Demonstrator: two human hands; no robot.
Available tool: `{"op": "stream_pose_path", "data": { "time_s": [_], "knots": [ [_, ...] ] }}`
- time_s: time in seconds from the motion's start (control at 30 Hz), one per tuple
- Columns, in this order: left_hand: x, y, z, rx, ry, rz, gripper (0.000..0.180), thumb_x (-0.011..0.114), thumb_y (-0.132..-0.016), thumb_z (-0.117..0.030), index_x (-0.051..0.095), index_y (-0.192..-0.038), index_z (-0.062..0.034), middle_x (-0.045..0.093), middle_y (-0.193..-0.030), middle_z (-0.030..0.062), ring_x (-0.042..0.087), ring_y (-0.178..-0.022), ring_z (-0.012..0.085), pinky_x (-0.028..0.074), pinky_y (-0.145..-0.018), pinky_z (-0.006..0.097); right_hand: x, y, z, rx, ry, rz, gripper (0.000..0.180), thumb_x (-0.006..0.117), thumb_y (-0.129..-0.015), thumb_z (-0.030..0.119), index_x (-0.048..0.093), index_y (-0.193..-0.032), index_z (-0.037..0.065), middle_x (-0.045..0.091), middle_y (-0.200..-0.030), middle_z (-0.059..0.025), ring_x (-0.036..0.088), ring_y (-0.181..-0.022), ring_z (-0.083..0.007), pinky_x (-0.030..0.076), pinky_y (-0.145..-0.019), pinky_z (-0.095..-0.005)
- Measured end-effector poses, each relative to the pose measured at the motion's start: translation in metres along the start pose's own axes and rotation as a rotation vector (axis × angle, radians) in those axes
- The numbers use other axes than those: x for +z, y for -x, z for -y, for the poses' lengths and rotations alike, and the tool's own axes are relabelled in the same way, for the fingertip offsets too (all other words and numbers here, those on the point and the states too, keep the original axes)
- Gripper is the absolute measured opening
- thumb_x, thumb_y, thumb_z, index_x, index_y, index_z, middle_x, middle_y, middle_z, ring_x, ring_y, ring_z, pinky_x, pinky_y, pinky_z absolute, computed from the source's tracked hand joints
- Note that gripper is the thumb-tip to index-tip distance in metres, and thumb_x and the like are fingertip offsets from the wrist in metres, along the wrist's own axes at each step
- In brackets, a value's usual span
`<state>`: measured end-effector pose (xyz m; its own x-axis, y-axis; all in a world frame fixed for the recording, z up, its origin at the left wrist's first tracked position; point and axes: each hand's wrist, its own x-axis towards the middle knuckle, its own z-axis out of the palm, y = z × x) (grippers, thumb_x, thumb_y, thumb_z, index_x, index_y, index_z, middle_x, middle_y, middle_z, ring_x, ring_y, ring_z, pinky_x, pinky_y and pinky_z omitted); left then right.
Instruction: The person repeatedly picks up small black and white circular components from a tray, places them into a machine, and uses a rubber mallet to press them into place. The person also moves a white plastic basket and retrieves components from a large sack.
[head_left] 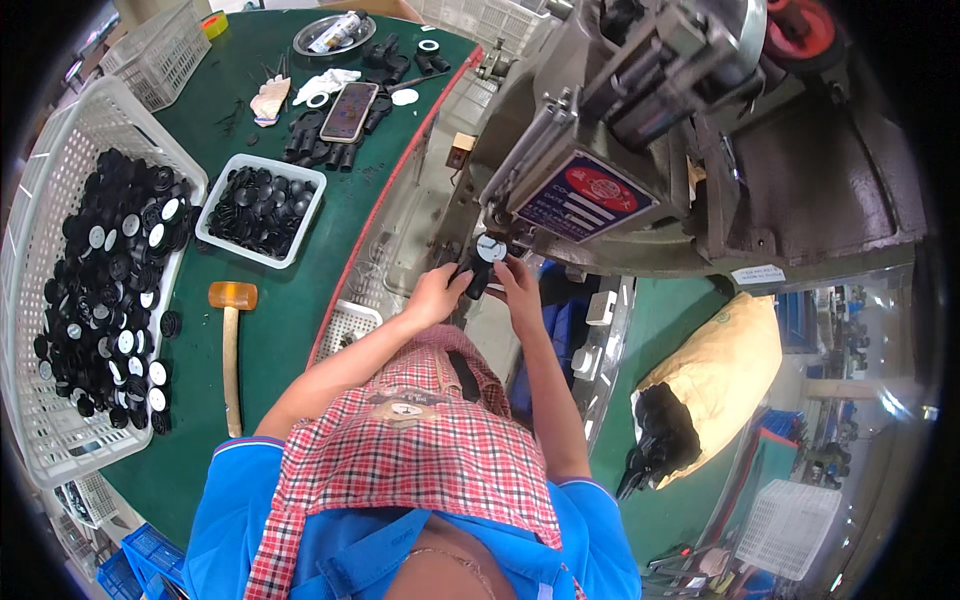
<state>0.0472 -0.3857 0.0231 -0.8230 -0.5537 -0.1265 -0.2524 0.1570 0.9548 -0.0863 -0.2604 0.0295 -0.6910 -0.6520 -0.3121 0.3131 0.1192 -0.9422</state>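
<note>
Between my two hands is a black plastic pipe fitting [479, 279] with a pale round disc [491, 248] on its upper end. My left hand [437, 293] grips it from the left, fingers closed around its lower part. On the other side, my right hand [519, 293] has its fingers curled against the fitting's right edge. The fitting is directly below the head of a grey-green press-like machine [560, 150], close to its lower tip; I cannot tell whether they touch.
Left, a green table [285, 330] bears a large white crate [35, 440] of black and white discs, a white tub [270, 262] of black caps, a mallet [231, 340], a phone [350, 111] and black fittings [303, 136]. At right lies a yellow sack [725, 370] with black parts spilling out.
</note>
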Motion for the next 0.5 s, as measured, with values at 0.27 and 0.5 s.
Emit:
{"op": "stream_pose_path", "data": {
  "time_s": [0.27,0.5],
  "knots": [
    [0.0,-0.002,-0.008,0.061,-0.183,-0.115,0.034,0.058,-0.092,-0.033,0.061,-0.09,0.0004,0.063,-0.078,0.0244,0.062,-0.078,0.0433,0.047,-0.068,0.048,-0.058,-0.072,-0.053,-0.235,0.758,-0.109,0.027,0.057,-0.093,0.023,0.066,-0.103,0.0,0.069,-0.088,-0.0118,0.066,-0.082,-0.0229,0.05,-0.077,-0.0369],
    [-0.035,0.015,-0.032,0.12,-0.078,-0.039,0.03,0.056,-0.092,-0.028,0.062,-0.108,-0.0028,0.065,-0.088,0.0225,0.063,-0.085,0.0397,0.048,-0.074,0.046,-0.06,-0.131,-0.075,-0.696,1.235,-0.006,0.023,0.064,-0.082,0.021,0.066,-0.098,0.004,0.067,-0.097,-0.0211,0.062,-0.093,-0.0419,0.05,-0.079,-0.0463]
  ]
}}
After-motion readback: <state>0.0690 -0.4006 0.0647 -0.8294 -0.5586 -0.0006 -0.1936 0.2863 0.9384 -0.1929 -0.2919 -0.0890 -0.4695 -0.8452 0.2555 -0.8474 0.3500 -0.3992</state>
